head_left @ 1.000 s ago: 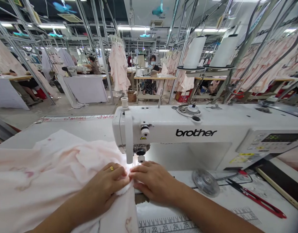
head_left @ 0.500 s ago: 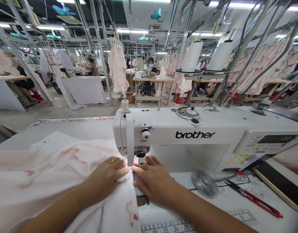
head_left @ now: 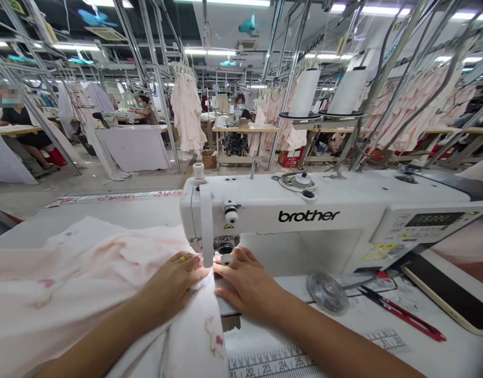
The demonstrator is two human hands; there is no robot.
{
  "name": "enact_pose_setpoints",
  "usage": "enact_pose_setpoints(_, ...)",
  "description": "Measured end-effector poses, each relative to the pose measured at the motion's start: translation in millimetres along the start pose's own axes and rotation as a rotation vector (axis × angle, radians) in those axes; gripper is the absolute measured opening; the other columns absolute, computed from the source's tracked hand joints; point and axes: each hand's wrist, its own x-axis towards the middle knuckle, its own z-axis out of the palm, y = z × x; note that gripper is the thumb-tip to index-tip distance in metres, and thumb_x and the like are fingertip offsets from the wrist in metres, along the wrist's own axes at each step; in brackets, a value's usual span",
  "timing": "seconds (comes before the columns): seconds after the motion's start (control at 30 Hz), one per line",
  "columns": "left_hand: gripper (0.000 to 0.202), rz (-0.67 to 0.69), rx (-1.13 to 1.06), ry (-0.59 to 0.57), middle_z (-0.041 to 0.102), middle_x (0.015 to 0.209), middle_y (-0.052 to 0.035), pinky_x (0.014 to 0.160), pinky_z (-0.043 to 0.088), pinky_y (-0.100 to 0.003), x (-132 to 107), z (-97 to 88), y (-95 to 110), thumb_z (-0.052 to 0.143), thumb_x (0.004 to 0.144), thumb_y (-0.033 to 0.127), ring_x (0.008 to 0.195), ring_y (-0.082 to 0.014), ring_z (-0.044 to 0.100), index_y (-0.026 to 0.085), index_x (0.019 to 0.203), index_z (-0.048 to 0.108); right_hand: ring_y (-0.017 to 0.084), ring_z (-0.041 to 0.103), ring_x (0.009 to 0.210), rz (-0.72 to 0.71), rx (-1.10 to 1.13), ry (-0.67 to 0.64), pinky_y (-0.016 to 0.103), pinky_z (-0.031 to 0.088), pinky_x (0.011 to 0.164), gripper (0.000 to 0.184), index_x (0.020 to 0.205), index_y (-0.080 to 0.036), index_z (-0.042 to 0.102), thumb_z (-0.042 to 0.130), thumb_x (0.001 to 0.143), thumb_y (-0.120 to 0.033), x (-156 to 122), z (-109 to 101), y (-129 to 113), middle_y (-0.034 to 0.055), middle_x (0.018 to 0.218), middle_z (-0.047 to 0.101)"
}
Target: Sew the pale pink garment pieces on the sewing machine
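Observation:
Pale pink printed fabric (head_left: pixel 119 257) lies across the left of the sewing machine (head_left: pixel 265 205) and runs under its needle area. My left hand (head_left: pixel 180 278) rests on this fabric left of the needle, fingers bent together and thumb stretched toward the seam, pinching the cloth. At the fabric's right edge lies my right hand (head_left: pixel 247 281), palm down, fingers stretched out with the thumb apart. Its fingertips touch the edge beside the presser foot, and some are hidden behind the white knob (head_left: pixel 226 259). The needle itself is hidden.
Right of my hands are a clear round disc (head_left: pixel 328 293), red-handled thread snips (head_left: pixel 407 315) and a dark-screened phone (head_left: pixel 450 291). A printed ruler (head_left: pixel 273 363) runs along the front. Thread cones (head_left: pixel 304 93) stand behind the machine; co-workers sit at machines beyond.
The view has shifted slightly, so the machine appears a little further left. Both hands stay beside the needle on the fabric, with hardly any visible movement of the cloth.

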Motion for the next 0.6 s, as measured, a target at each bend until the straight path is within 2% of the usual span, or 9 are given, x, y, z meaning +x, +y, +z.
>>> enact_pose_setpoints(0.17,0.047,0.013,0.001,0.035,0.067,0.112,-0.0061,0.094,0.05,-0.042,-3,1.9,0,0.044,0.079,0.0,0.109,-0.0256,0.06,0.025,0.113,0.065,0.023,0.044,0.121,-0.017,-0.001,0.009,0.043,0.024,0.113,0.031,0.125,-0.023,0.056,0.057,0.097,-0.037,-3,-1,-1,0.0046,0.127,0.059)
enact_pose_setpoints(0.3,0.044,0.017,0.002,0.074,0.068,0.111,-0.0065,0.093,0.051,-0.042,-2,1.1,-1,0.046,0.08,0.002,0.107,-0.0252,0.062,0.025,0.112,0.065,0.023,0.046,0.119,-0.027,-0.041,0.012,0.044,0.025,0.113,0.033,0.125,-0.022,0.056,0.057,0.097,-0.038,0,1,2,0.0063,0.119,0.062)
enact_pose_setpoints(0.43,0.042,-0.018,-0.029,0.022,0.066,0.123,-0.0066,0.098,0.049,-0.041,-2,-9.3,2,0.049,0.083,0.005,0.115,-0.0242,0.06,0.025,0.117,0.063,0.022,0.049,0.115,-0.03,-0.081,0.019,0.041,0.031,0.109,0.023,0.117,-0.019,0.061,0.058,0.097,-0.031,4,-9,2,0.0071,0.109,0.065)
enact_pose_setpoints(0.53,0.049,-0.034,0.028,-0.022,0.059,0.138,-0.0053,0.109,0.039,-0.048,-17,-19.0,11,0.053,0.091,0.02,0.13,-0.026,0.052,0.029,0.138,0.049,0.023,0.055,0.107,0.009,-0.052,0.037,0.04,0.041,0.099,0.021,0.114,-0.018,0.063,0.057,0.097,-0.026,-16,-21,-12,0.008,0.106,0.067)
enact_pose_setpoints(0.6,0.063,-0.087,0.127,0.041,0.05,0.148,-0.0067,0.112,0.034,-0.052,-41,-19.6,21,0.054,0.092,0.029,0.137,-0.029,0.044,0.029,0.151,0.031,0.023,0.058,0.105,0.065,0.107,0.09,0.038,0.046,0.093,0.026,0.12,-0.022,0.063,0.055,0.097,-0.03,-48,-21,-29,0.0071,0.11,0.068)
